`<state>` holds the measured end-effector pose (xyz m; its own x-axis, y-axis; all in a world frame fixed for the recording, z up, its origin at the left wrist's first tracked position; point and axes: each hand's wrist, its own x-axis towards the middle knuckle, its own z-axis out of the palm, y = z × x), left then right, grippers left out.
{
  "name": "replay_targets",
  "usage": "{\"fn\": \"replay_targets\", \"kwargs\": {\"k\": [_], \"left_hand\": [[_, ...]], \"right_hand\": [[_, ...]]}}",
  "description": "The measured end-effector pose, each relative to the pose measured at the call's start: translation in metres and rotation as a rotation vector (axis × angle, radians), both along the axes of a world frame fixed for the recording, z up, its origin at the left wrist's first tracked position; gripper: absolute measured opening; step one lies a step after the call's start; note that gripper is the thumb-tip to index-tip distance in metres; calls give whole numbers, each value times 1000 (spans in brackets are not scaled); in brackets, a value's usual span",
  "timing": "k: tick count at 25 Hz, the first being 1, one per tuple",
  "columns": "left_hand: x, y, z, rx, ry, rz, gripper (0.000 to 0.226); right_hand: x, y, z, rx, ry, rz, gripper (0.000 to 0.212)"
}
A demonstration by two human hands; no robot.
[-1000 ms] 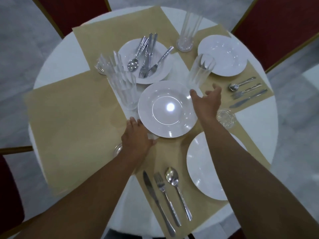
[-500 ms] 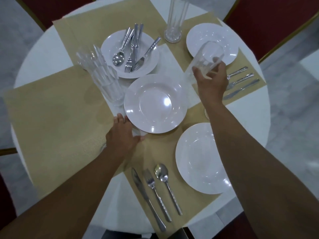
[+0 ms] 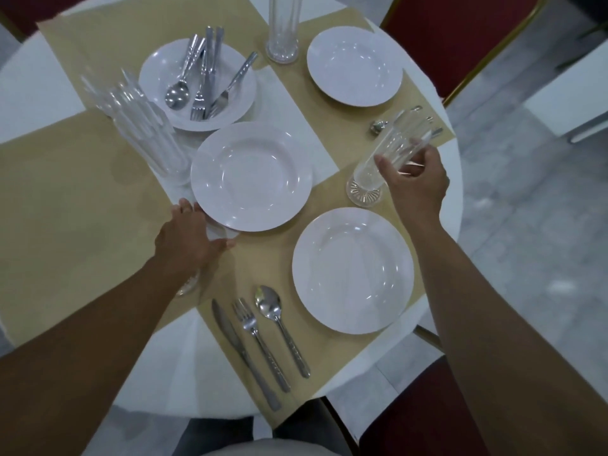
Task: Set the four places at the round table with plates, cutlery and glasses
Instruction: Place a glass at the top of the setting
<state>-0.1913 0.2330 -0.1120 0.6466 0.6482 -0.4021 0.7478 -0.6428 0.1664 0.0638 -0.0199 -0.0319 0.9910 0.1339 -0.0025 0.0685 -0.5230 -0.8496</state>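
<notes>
- Your right hand (image 3: 415, 179) is gripping a clear glass (image 3: 388, 159), fingers curled around its upper half; the glass is tilting, its base hovering or just touching the mat right of the centre plate (image 3: 251, 176) — can't tell which.
- Your left hand (image 3: 190, 240) is lying flat and mostly open, fingertips touching the centre plate's near-left rim, holding nothing. A second glass seems to be hiding under that wrist; too obscured to confirm.
- Landmark is the centre plate; everything below is relative to it.
- Near-right: a plate (image 3: 352, 269) with knife, fork and spoon (image 3: 260, 340) laid out to its left — this place is lacking only a glass.
- Far-right: another plate (image 3: 354, 65), with a tall glass (image 3: 283, 28) just left of it; its cutlery is mostly hidden behind the glass you are holding.
- Far-left: a plate holding spare cutlery (image 3: 200, 83); stacked glasses (image 3: 144, 133) are standing just left of the centre plate.
- Step, as I'm judging it: you are placing the glass for the near-right setting.
- Next move is calling for righting the glass, setting it down above that plate, then releasing.
</notes>
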Motion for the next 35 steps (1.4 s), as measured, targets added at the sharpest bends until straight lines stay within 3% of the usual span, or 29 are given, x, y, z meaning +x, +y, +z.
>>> {"fn": "replay_targets", "kwargs": {"k": [20, 24, 26, 29, 32, 35], "left_hand": [[-4, 4, -8, -1, -17, 16, 112], [-7, 1, -1, -29, -4, 11, 109], [-7, 1, 7, -79, -36, 36, 92], [-16, -31, 29, -116, -302, 195, 48], [-24, -81, 45, -44, -544, 153, 30], [-18, -123, 49, -204, -528, 143, 23]], "right_hand": [[-22, -4, -22, -13, 23, -1, 69], [-27, -12, -19, -91, 104, 47, 88], [-30, -21, -23, -117, 145, 41, 96], [-47, -51, -31, -162, 130, -13, 74], [-71, -80, -37, -219, 127, -68, 48], [-94, -102, -40, -282, 146, -86, 38]]}}
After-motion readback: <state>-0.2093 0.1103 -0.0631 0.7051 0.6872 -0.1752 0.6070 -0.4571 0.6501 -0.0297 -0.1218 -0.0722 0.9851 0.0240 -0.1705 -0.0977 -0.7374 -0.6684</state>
